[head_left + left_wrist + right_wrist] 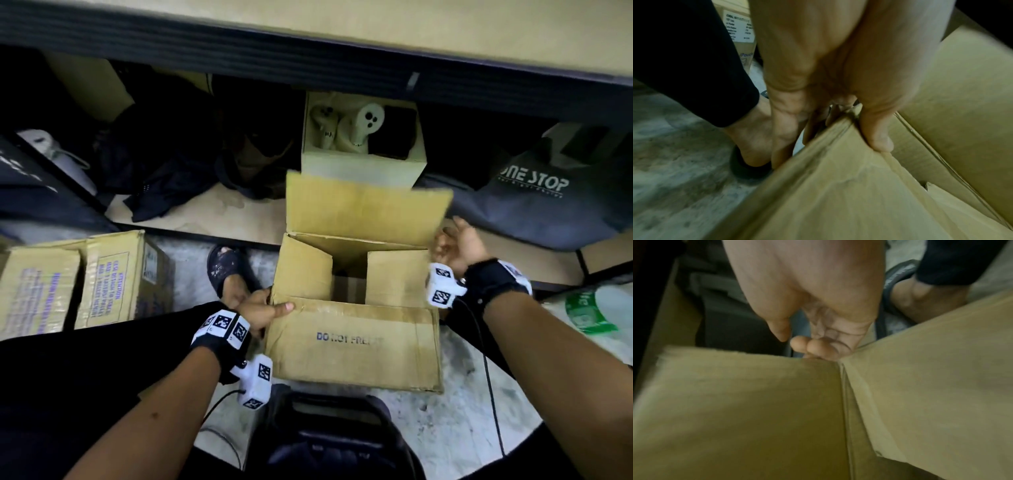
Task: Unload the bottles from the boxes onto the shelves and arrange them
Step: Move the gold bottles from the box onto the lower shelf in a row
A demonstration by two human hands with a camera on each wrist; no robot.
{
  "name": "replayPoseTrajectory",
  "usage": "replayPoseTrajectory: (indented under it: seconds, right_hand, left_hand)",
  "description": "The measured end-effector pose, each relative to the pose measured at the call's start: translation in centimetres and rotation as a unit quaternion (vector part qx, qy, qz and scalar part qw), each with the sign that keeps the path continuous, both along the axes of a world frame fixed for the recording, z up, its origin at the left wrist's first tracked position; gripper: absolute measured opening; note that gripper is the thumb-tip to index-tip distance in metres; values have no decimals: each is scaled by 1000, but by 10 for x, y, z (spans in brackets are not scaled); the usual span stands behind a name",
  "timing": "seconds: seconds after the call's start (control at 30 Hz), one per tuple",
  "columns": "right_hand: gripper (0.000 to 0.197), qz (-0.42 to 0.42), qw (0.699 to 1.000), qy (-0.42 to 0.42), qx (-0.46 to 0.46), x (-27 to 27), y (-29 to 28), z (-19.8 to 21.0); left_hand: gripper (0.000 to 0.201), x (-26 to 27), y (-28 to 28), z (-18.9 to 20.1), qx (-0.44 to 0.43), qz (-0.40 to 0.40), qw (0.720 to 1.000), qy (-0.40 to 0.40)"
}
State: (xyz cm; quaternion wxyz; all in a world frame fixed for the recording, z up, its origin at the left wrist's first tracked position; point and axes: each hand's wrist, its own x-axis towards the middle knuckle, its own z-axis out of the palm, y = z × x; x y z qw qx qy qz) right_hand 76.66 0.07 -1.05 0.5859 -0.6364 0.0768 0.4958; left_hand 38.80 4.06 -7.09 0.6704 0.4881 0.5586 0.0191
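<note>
An open cardboard box (356, 342) marked "DO NOT FREEZE" stands on the floor in front of me, its flaps spread. Its inside is dark and no bottles show. My left hand (270, 305) grips the near left corner, thumb (877, 138) on top of the near flap and fingers (785, 146) under the edge. My right hand (448, 246) is at the far right corner beside the raised, blurred far flap (366, 209). In the right wrist view its fingers (812, 347) curl just above the cardboard edge and the thumb stands apart. I cannot tell whether they hold it.
Two closed cartons (113, 277) sit on the floor at left. The low shelf (212, 219) holds dark clothes (164, 171), a pale box (363, 164) and a grey "ONE STOP" bag (534, 205). A shelf edge (308, 54) overhangs. My sandalled foot (229, 270) is beside the box.
</note>
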Motion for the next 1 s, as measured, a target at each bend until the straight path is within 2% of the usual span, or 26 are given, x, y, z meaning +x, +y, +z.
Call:
replayPoseTrajectory:
  seconds: [0.07, 0.13, 0.23, 0.33, 0.37, 0.4, 0.47, 0.5, 0.53, 0.6, 0.7, 0.73, 0.8, 0.87, 0.93, 1.0]
  right_hand:
    - [36, -13, 1000, 19, 7, 8, -28, -11]
    - [30, -21, 999, 21, -19, 6, -61, -18]
    - [26, -55, 996, 26, -64, -1, -105, -35]
    - [27, -59, 992, 15, -108, -22, -130, -44]
    - [35, -42, 991, 6, -127, -30, -135, -42]
    - [42, -21, 989, -27, -147, -37, -139, -44]
    - [50, 42, 978, -115, -171, -43, -152, -58]
    - [59, 54, 969, -154, -183, -26, -157, -96]
    - [71, 52, 960, -184, -202, -18, -157, -115]
    - [79, 44, 958, -191, -210, -29, -149, -97]
    - [42, 134, 944, -228, -197, -75, -129, -14]
    - [32, 167, 931, -244, -214, -80, -124, -5]
    - [23, 206, 906, -271, -253, -82, -119, -5]
    - [27, 207, 896, -280, -276, -83, -115, -14]
    - [40, 196, 897, -273, -287, -82, -105, -27]
    - [54, 205, 885, -271, -318, -82, -96, -33]
  left_hand:
    - [28, 2, 0, 0, -2, 1, 1000, 10]
    - [26, 0, 2, -2, 4, -7, 1000, 30]
    - [57, -9, 6, -13, -29, 6, 999, 28]
    - [69, -16, 9, -25, -32, 18, 998, 41]
    - [74, -12, 4, -13, -22, 5, 998, 53]
    - [76, -7, 2, -11, 1, 6, 998, 66]
    - [64, 1, -4, 1, 46, 7, 992, 118]
    - [58, 5, -5, 6, 59, 11, 990, 129]
    - [66, 10, -4, 9, 67, 13, 988, 139]
    - [74, 19, -2, 17, 78, 15, 984, 161]
    - [60, 28, 0, 25, 113, 53, 975, 182]
    - [53, 32, -1, 25, 117, 67, 975, 177]
    - [47, 38, -3, 22, 111, 93, 976, 165]
    - [47, 42, -8, 15, 114, 126, 974, 153]
    - [46, 47, -9, 10, 115, 137, 973, 147]
    - [42, 49, -10, 6, 107, 149, 971, 155]
